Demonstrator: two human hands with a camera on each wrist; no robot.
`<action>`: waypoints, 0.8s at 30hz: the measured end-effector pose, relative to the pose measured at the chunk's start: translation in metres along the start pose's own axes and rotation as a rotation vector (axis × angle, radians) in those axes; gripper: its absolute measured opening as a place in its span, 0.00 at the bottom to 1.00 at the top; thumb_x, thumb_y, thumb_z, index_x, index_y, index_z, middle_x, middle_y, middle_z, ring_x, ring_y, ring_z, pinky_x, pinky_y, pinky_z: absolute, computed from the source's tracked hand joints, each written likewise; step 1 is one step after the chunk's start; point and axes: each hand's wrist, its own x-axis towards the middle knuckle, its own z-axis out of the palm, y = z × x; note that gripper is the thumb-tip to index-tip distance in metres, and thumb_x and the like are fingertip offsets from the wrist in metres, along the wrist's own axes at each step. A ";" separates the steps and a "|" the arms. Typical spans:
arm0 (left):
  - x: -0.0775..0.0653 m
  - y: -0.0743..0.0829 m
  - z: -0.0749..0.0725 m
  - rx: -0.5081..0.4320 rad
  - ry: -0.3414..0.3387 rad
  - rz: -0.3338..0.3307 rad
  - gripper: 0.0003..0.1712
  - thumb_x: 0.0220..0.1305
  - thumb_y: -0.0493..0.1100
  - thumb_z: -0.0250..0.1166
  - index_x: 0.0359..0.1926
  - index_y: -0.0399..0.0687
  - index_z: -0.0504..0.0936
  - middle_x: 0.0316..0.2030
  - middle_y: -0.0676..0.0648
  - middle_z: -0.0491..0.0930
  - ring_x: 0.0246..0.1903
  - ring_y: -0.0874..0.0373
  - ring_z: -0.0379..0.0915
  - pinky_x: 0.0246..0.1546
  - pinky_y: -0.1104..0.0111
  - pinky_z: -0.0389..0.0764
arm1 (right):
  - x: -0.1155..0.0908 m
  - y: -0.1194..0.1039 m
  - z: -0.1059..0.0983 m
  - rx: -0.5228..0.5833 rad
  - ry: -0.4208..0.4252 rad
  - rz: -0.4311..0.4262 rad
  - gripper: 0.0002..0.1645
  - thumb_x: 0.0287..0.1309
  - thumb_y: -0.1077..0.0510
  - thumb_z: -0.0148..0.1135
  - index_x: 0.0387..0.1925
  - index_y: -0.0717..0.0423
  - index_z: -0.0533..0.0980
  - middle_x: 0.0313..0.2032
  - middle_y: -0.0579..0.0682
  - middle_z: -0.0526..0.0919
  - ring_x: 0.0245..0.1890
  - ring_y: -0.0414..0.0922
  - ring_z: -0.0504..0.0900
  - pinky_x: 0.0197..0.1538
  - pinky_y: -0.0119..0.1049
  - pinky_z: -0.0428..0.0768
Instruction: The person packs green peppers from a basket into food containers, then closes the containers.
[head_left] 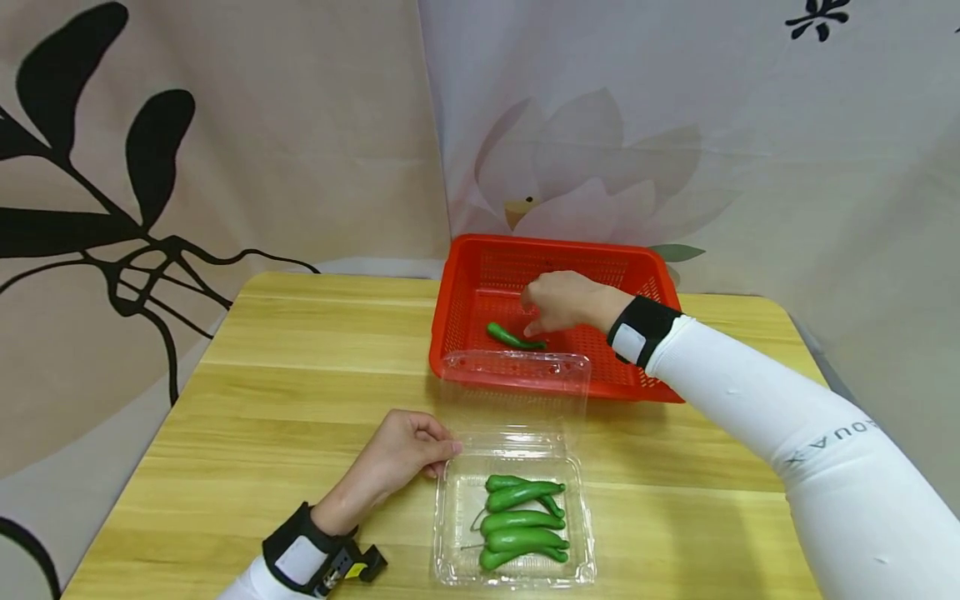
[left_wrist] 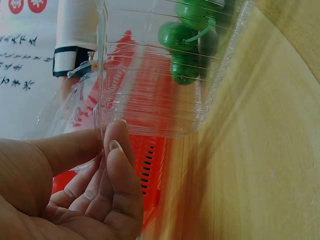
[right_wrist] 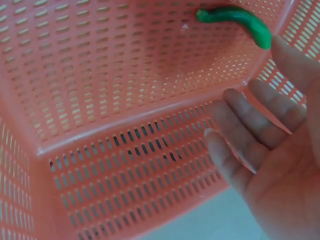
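Note:
A clear plastic clamshell box (head_left: 588,542) lies with its lid (head_left: 517,367) raised toward the basket. Inside it, several green chili peppers (head_left: 522,519) are laid in a row. My left hand (head_left: 408,452) pinches the box's edge near the hinge, thumb on one side and fingertips on the other (left_wrist: 112,150). Over the red plastic basket (head_left: 444,312), my right hand (head_left: 566,302) reaches in with loosely bent fingers. A single green chili pepper (head_left: 513,337) lies in the basket, just by my right thumb; in the right wrist view, nothing sits between the fingers (right_wrist: 235,120).
The basket stands at the back of the wooden table (head_left: 300,375), and the box's lid overlaps its front rim in the head view. A printed curtain (head_left: 337,125) hangs behind the table.

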 end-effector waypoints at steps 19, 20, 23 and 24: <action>-0.001 0.000 -0.001 -0.017 -0.014 0.005 0.06 0.63 0.31 0.74 0.35 0.29 0.85 0.27 0.36 0.86 0.22 0.60 0.78 0.26 0.71 0.83 | 0.028 -0.003 0.033 0.008 -0.112 -0.093 0.10 0.64 0.55 0.74 0.28 0.52 0.83 0.22 0.43 0.76 0.25 0.42 0.72 0.32 0.34 0.70; -0.001 0.000 -0.001 -0.017 -0.013 0.005 0.06 0.63 0.31 0.74 0.34 0.29 0.85 0.27 0.36 0.86 0.22 0.60 0.78 0.26 0.71 0.83 | 0.030 -0.003 0.035 0.005 -0.113 -0.097 0.11 0.64 0.56 0.74 0.27 0.51 0.82 0.21 0.43 0.76 0.25 0.42 0.72 0.32 0.34 0.70; -0.001 0.000 0.000 -0.017 -0.013 0.003 0.06 0.63 0.31 0.74 0.34 0.29 0.85 0.27 0.36 0.86 0.22 0.60 0.78 0.26 0.71 0.83 | 0.031 -0.004 0.038 0.005 -0.113 -0.085 0.11 0.63 0.56 0.75 0.26 0.52 0.82 0.21 0.44 0.76 0.25 0.42 0.71 0.32 0.34 0.70; -0.001 -0.001 -0.001 -0.018 -0.012 0.001 0.06 0.63 0.31 0.74 0.34 0.29 0.85 0.27 0.36 0.86 0.22 0.60 0.78 0.26 0.71 0.83 | 0.031 -0.004 0.037 0.002 -0.111 -0.077 0.11 0.63 0.56 0.75 0.27 0.52 0.82 0.21 0.44 0.76 0.25 0.42 0.71 0.32 0.35 0.70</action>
